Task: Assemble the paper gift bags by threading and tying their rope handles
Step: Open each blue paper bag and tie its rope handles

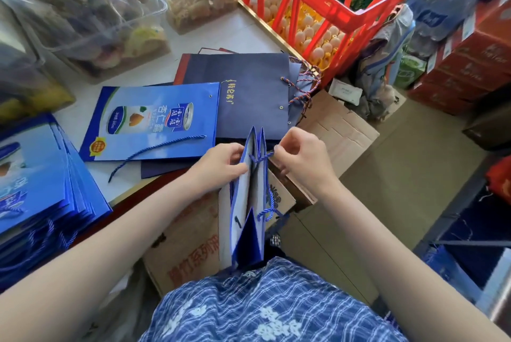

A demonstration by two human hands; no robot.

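Head view, hands: left hand (221,163) pinching the upper edge of the blue gift bag (246,220); right hand (300,158) clenched on the end of the blue rope handle (262,158) at the bag's top hole.
Task bag: held upright and partly opened between both hands, off the counter (249,35) edge, above the lap in a blue checked garment (265,303); white inside showing; second rope loop (269,207) hanging at its right side.
Nearby on counter: flat printed bag (154,123) just beyond the left hand, loose blue rope (154,148) lying across it; dark navy bag (249,93) behind, with metal eyelets and twisted multicolour cords (307,84) spilling off its right edge.
Left side: stack of blue bags (41,184) with handles hanging over the near edge.
Far side: clear plastic bins (91,10) of wrapped snacks; red crate (329,1) over trays of eggs (318,37).
Below and right: cardboard boxes (340,131) under and beside the held bag, crowding the space past the counter edge.
Writing: Chinese characters and a can picture on the flat printed bag; gold Chinese characters on the navy bag; red characters on the box (190,250) below; none read with certainty.
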